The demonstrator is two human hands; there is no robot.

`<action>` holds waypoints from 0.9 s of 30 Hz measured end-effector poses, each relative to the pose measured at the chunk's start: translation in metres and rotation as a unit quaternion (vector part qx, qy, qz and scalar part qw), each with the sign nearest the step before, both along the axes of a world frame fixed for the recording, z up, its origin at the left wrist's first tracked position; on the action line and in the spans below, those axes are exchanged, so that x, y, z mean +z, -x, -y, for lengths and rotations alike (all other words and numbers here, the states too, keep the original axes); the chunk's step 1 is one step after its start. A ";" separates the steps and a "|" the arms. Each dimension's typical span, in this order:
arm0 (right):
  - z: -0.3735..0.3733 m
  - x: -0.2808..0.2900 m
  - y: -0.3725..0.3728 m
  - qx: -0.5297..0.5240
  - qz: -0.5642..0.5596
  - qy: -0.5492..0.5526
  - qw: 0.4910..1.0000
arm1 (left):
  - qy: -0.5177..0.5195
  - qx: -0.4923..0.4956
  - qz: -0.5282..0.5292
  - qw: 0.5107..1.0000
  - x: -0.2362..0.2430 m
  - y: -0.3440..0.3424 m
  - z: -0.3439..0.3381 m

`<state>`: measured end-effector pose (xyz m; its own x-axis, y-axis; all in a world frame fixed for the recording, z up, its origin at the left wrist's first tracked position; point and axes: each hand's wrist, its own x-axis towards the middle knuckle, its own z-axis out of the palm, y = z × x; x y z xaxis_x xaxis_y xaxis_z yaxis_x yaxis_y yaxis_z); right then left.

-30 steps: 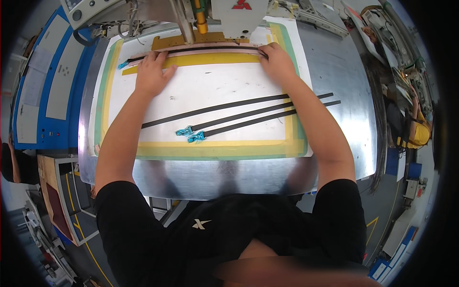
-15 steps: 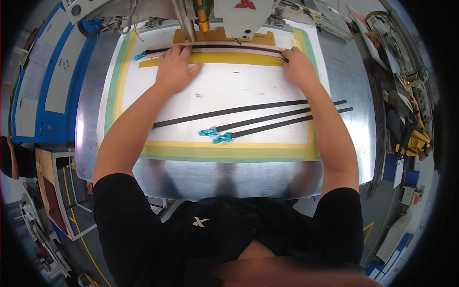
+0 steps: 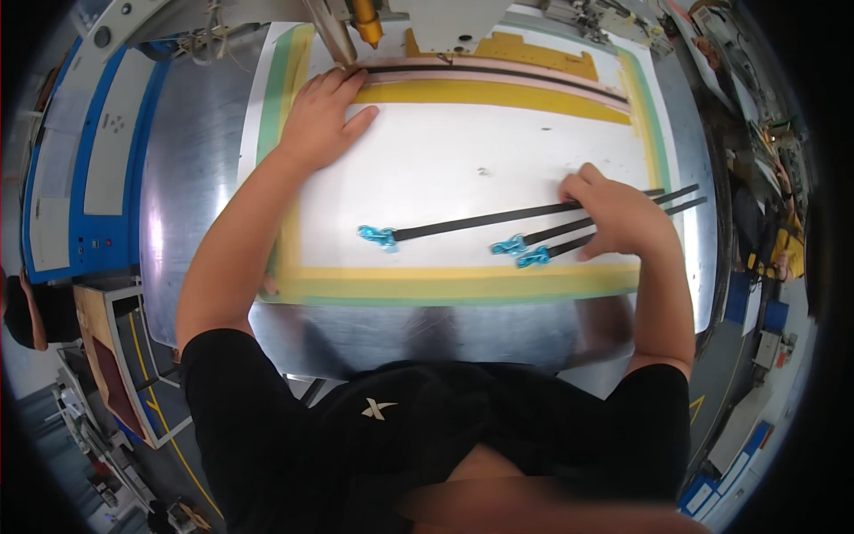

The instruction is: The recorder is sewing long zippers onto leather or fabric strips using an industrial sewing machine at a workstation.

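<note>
My left hand (image 3: 327,116) lies over the left end of a black strap (image 3: 498,76) that runs along a pale pink strip above a mustard-yellow band. Its fingers are flat, thumb spread aside, close under the machine's metal tube. That strap's left end is hidden by the hand. At the right, my right hand (image 3: 621,212) is over three loose black straps (image 3: 480,221), thumb and fingers apart, holding nothing that I can see. Blue, shiny crumpled ends (image 3: 378,237) show at the straps' left. Whether the right hand touches the straps, I cannot tell.
The straps lie on a white board (image 3: 418,169) edged in yellow and green tape, on a metal table (image 3: 191,169). A sewing-type machine head (image 3: 454,22) with an orange nozzle (image 3: 366,25) overhangs the far side. A blue cabinet (image 3: 98,151) stands left; another person's arm (image 3: 34,316) shows there.
The white board with its straps has shifted right across the table. My right hand has let go of the far strap's right end and come nearer, over the loose straps. My left hand stays at the strap.
</note>
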<state>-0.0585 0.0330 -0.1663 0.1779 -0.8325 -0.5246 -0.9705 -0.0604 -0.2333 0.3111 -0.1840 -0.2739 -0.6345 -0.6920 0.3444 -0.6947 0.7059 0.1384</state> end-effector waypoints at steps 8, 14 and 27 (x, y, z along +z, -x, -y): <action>0.000 -0.044 0.019 -0.045 0.054 0.065 0.995 | -0.053 -0.036 -0.004 0.998 -0.015 0.058 -0.002; 0.036 -0.052 -0.019 0.057 0.099 0.094 0.989 | -0.068 -0.049 0.027 0.996 -0.003 0.094 -0.015; 0.152 -0.088 -0.027 -0.151 0.205 0.302 0.919 | 0.053 -0.072 0.044 0.995 -0.005 0.114 -0.009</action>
